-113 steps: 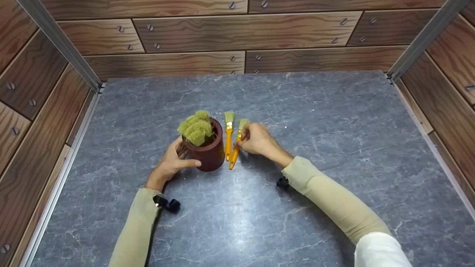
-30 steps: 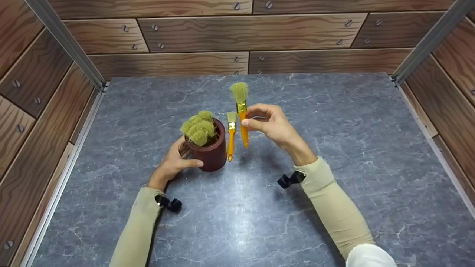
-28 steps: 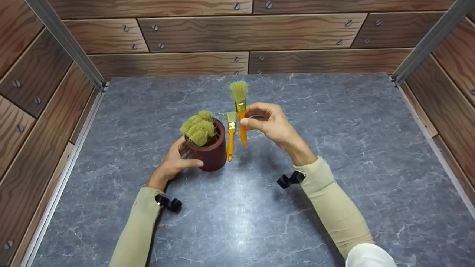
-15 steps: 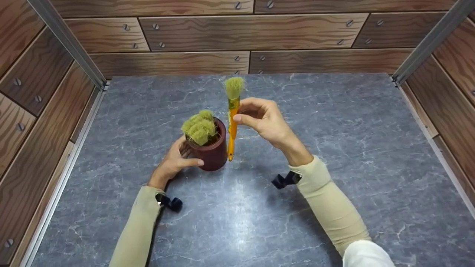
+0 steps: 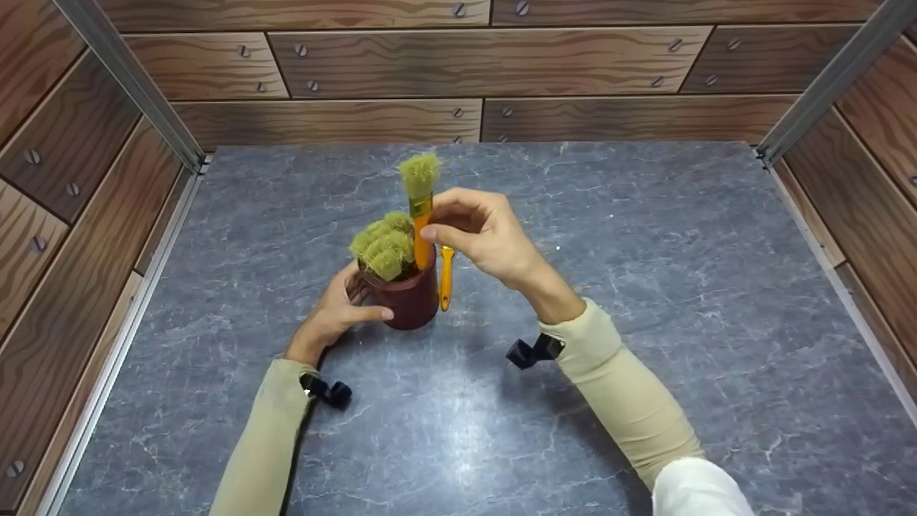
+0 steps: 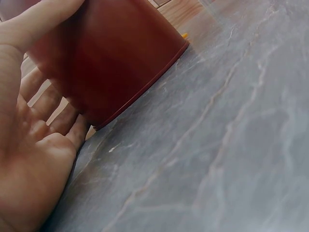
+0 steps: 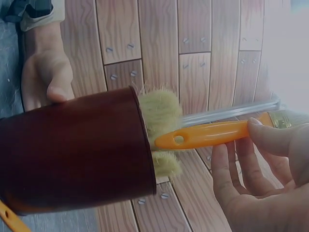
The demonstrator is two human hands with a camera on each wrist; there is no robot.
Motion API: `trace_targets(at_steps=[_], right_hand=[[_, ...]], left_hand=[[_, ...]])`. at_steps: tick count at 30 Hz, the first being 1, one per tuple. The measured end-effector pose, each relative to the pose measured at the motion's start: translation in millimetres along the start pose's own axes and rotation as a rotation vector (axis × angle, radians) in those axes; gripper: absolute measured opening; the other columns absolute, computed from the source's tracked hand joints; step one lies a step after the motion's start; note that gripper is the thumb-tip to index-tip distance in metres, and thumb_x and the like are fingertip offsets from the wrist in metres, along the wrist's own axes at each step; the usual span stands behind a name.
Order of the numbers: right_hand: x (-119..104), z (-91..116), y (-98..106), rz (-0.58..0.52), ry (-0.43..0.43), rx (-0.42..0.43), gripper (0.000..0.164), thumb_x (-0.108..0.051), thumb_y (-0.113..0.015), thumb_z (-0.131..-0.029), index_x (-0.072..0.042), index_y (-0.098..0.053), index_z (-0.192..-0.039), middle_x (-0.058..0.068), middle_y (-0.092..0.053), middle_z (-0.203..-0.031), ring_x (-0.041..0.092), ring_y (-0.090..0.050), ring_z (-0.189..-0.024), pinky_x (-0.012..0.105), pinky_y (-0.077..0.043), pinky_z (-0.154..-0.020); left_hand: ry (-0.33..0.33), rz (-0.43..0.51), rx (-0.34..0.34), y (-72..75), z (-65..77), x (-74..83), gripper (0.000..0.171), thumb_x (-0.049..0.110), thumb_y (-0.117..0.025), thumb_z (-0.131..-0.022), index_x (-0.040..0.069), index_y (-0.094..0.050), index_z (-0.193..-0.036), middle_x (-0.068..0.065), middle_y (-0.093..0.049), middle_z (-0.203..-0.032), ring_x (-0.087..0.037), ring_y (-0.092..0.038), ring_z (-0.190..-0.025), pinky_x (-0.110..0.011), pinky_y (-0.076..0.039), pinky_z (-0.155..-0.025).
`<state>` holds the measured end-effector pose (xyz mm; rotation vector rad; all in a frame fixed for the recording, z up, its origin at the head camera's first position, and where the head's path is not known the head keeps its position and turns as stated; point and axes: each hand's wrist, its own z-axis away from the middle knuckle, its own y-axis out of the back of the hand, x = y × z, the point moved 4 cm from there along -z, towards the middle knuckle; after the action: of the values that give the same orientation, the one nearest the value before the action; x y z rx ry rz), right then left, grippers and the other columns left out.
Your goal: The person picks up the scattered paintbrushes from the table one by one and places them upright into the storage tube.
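Observation:
My left hand (image 5: 331, 312) holds a dark red-brown cylindrical cup (image 5: 410, 304), which stands upright on the table. In the left wrist view, the thumb lies along the near side of the cup (image 6: 120, 58) and the fingers reach round behind it. Several paintbrushes (image 5: 385, 247) stand in the cup with their pale bristles up. My right hand (image 5: 494, 240) pinches another paintbrush (image 5: 420, 236) by its orange handle, bristles upward. The right wrist view has this paintbrush's handle (image 7: 207, 134) with its lower end at the cup's mouth. A smaller paintbrush (image 5: 446, 279) lies right of the cup, its bristles hidden by my right hand.
The grey marbled tabletop (image 5: 688, 287) is enclosed by wood-patterned walls (image 5: 372, 64) at the back and both sides. Metal posts (image 5: 809, 86) stand at the back corners. A small black camera (image 5: 326, 390) sits on the left wrist.
My right hand picked up the paintbrush from the table, raised it upright and carried it left to above the cup. The left hand stays on the cup.

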<state>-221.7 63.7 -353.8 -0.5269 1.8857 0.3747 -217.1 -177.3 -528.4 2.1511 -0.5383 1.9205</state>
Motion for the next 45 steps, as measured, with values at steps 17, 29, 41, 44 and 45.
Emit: trace_targets(at_steps=[17,29,41,44,45], right_hand=[[6,-6,-14,0.002,-0.014,-0.026,0.027,0.004,-0.077,-0.094,0.009,-0.072,-0.121,0.018,-0.078,-0.115,0.027,-0.076,-0.104,0.044,-0.064,-0.097],[8,-4,-11,0.037,-0.037,-0.024,0.029,0.002,-0.075,-0.097,0.01,-0.07,-0.124,0.031,-0.071,-0.123,0.042,-0.071,-0.116,0.043,-0.061,-0.104],[24,-7,9,0.116,-0.051,0.085,0.02,-0.002,-0.074,-0.099,0.003,-0.075,-0.118,0.015,-0.077,-0.116,0.026,-0.075,-0.106,0.038,-0.062,-0.097],[32,-8,15,0.118,-0.08,0.116,0.02,-0.003,-0.075,-0.099,0.003,-0.076,-0.118,0.013,-0.077,-0.114,0.024,-0.075,-0.104,0.035,-0.063,-0.094],[35,-9,17,0.117,-0.093,0.129,0.02,-0.003,-0.075,-0.099,0.003,-0.076,-0.118,0.013,-0.077,-0.114,0.025,-0.075,-0.104,0.035,-0.063,-0.093]], left_hand=[[0.004,-0.008,-0.005,1.2,-0.3,-1.1,0.094,-0.001,-0.091,-0.082,0.012,-0.044,-0.162,-0.01,-0.056,-0.159,-0.024,-0.051,-0.149,-0.033,-0.04,-0.127],[-0.027,-0.013,-0.014,0.1,-0.5,0.1,0.096,-0.005,-0.09,-0.081,0.012,-0.043,-0.163,-0.011,-0.055,-0.159,-0.025,-0.051,-0.15,-0.036,-0.039,-0.128],[-0.027,-0.005,-0.011,0.1,-0.8,-0.2,0.093,-0.006,-0.09,-0.079,0.01,-0.047,-0.16,-0.012,-0.057,-0.157,-0.026,-0.051,-0.15,-0.038,-0.039,-0.128],[-0.021,-0.004,-0.006,0.6,-0.8,-1.1,0.094,-0.006,-0.09,-0.079,0.01,-0.046,-0.16,-0.012,-0.057,-0.156,-0.025,-0.051,-0.149,-0.037,-0.039,-0.128],[-0.016,-0.005,-0.003,0.7,-0.6,-1.3,0.094,-0.006,-0.09,-0.079,0.01,-0.046,-0.161,-0.011,-0.058,-0.156,-0.025,-0.051,-0.149,-0.037,-0.039,-0.128]])
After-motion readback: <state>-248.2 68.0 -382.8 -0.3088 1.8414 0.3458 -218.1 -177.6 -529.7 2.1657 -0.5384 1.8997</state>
